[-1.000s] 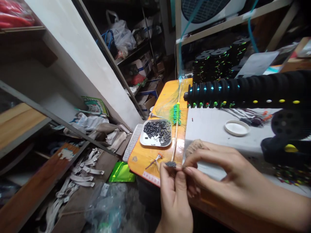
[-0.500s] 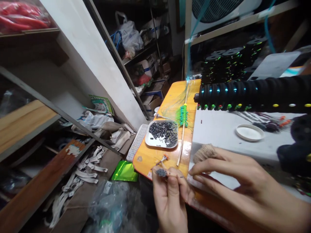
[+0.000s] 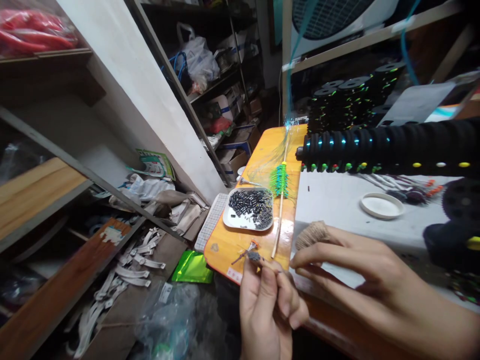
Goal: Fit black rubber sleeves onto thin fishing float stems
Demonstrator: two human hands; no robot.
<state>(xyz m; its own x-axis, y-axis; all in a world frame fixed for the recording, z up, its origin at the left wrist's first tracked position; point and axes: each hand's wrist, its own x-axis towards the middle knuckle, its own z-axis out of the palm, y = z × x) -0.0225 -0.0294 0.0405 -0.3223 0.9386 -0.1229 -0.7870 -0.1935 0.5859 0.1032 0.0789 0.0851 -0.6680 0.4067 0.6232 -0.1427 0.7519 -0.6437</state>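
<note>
Orange table (image 3: 225, 246) with bead tray (image 3: 232, 220)

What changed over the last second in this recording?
The right hand, its fingertips meeting the left hand at first, drew away rightward and now sits apart. The left hand kept pinching the small grey piece. The tray of black pieces and the stick stayed put.

The table top (image 3: 258, 150) is shiny orange. The tray (image 3: 228, 221) is white, with black little tubes (image 3: 255, 202) in it. The tuft (image 3: 279, 181) on the pale stick (image 3: 277, 235) is bright green. The long roll (image 3: 393, 142) is black with green, red and yellow dots. The round lid (image 3: 381, 205) is white. The foil bag (image 3: 192, 267) is green. The little piece (image 3: 254, 256) is dark grey.
</note>
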